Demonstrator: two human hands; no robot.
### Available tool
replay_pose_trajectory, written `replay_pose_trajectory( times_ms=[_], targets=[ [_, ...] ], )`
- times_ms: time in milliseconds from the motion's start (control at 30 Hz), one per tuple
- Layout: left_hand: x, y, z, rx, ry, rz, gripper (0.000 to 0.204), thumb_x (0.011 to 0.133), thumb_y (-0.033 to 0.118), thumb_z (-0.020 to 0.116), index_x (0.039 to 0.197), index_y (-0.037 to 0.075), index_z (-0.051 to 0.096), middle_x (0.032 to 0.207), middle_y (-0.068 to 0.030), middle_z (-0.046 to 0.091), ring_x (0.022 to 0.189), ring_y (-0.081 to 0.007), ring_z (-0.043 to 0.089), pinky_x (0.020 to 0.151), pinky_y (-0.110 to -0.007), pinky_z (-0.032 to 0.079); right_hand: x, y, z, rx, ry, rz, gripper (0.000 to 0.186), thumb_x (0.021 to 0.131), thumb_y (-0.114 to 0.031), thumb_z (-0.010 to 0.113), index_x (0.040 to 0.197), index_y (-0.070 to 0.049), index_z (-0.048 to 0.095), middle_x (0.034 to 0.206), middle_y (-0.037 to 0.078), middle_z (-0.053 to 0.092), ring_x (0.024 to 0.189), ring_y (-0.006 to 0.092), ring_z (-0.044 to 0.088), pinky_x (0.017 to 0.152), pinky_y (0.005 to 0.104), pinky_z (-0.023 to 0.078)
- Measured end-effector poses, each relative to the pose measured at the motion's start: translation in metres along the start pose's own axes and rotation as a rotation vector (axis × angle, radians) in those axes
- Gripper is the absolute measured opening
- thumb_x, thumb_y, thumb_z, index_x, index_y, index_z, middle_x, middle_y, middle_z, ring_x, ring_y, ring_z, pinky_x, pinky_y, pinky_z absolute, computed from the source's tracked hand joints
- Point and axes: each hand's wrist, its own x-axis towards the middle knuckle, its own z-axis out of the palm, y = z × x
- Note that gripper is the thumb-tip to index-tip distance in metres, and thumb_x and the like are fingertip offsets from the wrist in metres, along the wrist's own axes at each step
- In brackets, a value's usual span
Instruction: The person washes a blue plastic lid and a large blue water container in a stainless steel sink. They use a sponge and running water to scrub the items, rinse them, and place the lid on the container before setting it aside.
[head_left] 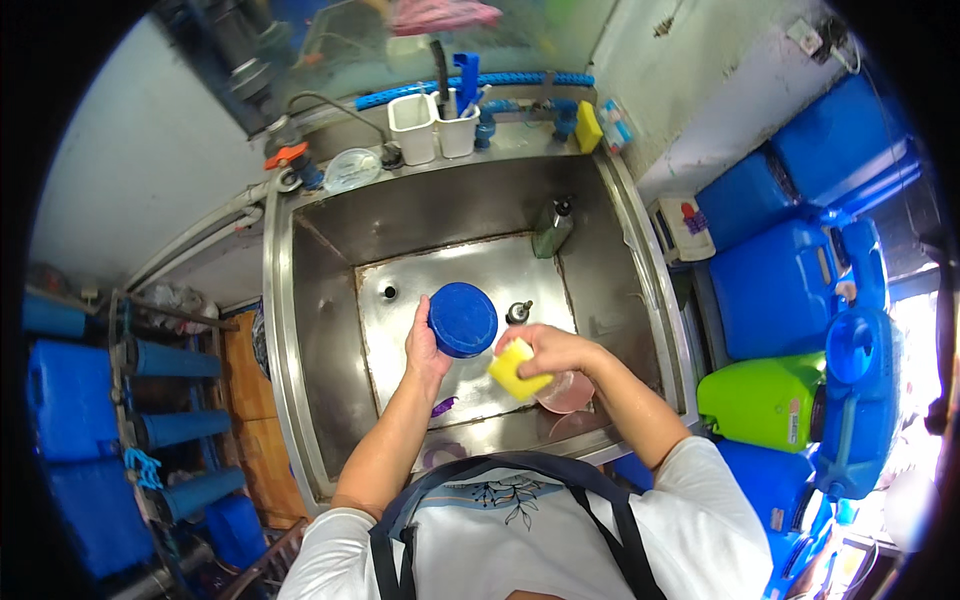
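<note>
Over the stainless steel sink (330, 375), my left hand (426, 348) grips the side of a round blue lid (463, 319), its flat face turned up. Whether a container sits beneath that lid is hidden. To its right, my right hand (545, 350) is closed around a yellow sponge (515, 372), held apart from the lid. Partly below my right wrist is a pink bowl (568, 394). A bottle with a dark pump top (518, 312) stands in the basin between my hands. Near my left wrist lies a small purple item (443, 407), too small to name.
A green-tinted bottle (551, 232) stands in the far right corner of the basin. White holders (412, 128) with brushes, a clear round lid (353, 170) and another yellow sponge (588, 127) line the back ledge. Blue jugs (770, 290) and a green jug (765, 400) crowd the right side.
</note>
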Motion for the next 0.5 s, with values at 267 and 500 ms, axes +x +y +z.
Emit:
replay_pose_trajectory(
  times_ms=[267,500],
  targets=[
    [-0.041,-0.018,0.022,-0.061,-0.076,0.171,0.034,0.096,0.037,0.054,0.115,0.009,0.059,0.105,-0.0039,0.065,0.102,-0.0186,0.062,0.089,-0.034,0.051,0.071,-0.063,0.066,-0.376,0.786,-0.248,0.036,0.091,-0.027,0.060,0.120,-0.007,0.063,0.131,0.018,0.055,0.124,0.0349,0.050,0.106,0.0405,0.037],
    [-0.084,-0.003,0.026,0.057,0.006,0.280,0.035,0.095,0.035,0.059,0.103,0.001,0.065,0.091,-0.0065,0.067,0.080,-0.0171,0.065,0.076,-0.033,0.054,0.084,-0.072,0.078,-0.154,0.954,-0.136,0.034,0.093,-0.025,0.057,0.116,0.000,0.062,0.121,0.022,0.060,0.117,0.0395,0.053,0.100,0.0438,0.042]
  ],
)
